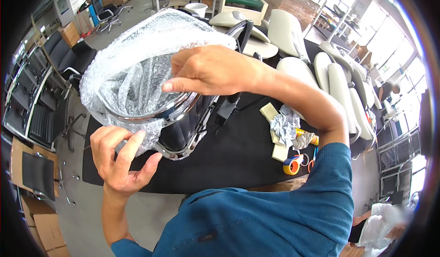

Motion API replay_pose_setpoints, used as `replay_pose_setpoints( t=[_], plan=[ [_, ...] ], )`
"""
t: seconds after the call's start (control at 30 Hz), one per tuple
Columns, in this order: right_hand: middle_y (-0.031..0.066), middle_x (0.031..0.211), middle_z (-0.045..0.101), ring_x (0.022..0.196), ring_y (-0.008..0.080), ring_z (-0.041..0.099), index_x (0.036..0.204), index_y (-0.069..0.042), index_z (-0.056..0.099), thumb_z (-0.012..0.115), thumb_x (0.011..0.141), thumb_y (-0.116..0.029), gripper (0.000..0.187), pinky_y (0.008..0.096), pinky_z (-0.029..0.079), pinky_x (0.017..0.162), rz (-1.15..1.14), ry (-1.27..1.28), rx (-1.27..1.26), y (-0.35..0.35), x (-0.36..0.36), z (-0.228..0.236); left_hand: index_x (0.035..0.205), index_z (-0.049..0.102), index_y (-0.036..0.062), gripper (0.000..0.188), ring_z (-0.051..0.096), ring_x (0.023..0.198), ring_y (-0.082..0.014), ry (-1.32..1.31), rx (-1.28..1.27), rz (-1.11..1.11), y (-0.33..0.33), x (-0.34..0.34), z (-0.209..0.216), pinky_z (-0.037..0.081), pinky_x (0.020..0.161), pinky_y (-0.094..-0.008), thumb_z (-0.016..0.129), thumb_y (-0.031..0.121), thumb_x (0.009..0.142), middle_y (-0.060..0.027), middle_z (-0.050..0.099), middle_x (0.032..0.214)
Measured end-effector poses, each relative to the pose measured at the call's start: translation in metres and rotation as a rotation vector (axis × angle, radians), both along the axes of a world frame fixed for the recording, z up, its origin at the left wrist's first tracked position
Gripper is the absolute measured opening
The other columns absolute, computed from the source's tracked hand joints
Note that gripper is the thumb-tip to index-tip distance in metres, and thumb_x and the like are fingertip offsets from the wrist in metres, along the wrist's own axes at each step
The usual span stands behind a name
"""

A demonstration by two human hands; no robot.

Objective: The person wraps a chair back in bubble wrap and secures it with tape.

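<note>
At 10 o'clock on my feed stand dark office chairs [68, 57]. Next, at 8 o'clock, I have my left hand [121, 161], thumb and fingers spread apart, the fingertips by the near edge of the bubble wrap [156, 32]; whether they touch it I can't tell. That wrap drapes over a black-and-chrome piece [178, 131] at 9 o'clock, just left of centre, on the black table [243, 163]. My right hand [201, 71], at 11 o'clock, reaches over the piece, fingers curled, thumb extended; I can't tell from here whether it grips the wrap. Beige padded panels [286, 32] crowd 1 o'clock. At 4 o'clock lie pale foam blocks [269, 112] and, just beside them, a yellow-and-blue tape roll [287, 166].
</note>
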State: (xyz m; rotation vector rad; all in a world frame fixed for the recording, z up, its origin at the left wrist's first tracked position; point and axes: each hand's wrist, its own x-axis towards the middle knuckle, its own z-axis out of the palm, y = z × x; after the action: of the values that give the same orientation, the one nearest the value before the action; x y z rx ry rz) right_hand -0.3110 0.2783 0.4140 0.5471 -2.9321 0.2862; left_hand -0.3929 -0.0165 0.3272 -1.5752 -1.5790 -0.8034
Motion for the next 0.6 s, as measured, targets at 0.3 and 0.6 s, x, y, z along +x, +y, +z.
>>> replay_pose_setpoints(
  t=[0.3,0.6],
  plan=[
    [0.0014,0.097,0.062,0.090,0.0157,0.057,0.116,-0.007,0.080,0.091,0.085,-0.018,0.035,0.0295,0.048,0.081,-0.389,0.827,-0.675,0.013,0.054,-0.112,0.146,0.062,0.0000,0.082,0.054,0.139,-0.0409,-0.011,-0.291,0.043,0.042,0.004,0.042,0.033,0.119,-0.0580,0.080,0.056,0.089,-0.0164,0.072,0.134],
    [0.0038,0.082,0.064,0.079,0.0150,0.059,0.095,-0.003,0.079,0.086,0.081,-0.010,0.017,0.0316,0.048,0.074,-0.532,0.829,-0.757,-0.018,0.018,-0.139,0.146,0.062,0.0003,0.083,0.057,0.138,-0.0371,-0.077,-0.543,0.033,0.081,0.009,0.053,0.028,0.125,-0.0591,0.089,0.042,0.080,-0.0197,0.072,0.131]
  ],
)
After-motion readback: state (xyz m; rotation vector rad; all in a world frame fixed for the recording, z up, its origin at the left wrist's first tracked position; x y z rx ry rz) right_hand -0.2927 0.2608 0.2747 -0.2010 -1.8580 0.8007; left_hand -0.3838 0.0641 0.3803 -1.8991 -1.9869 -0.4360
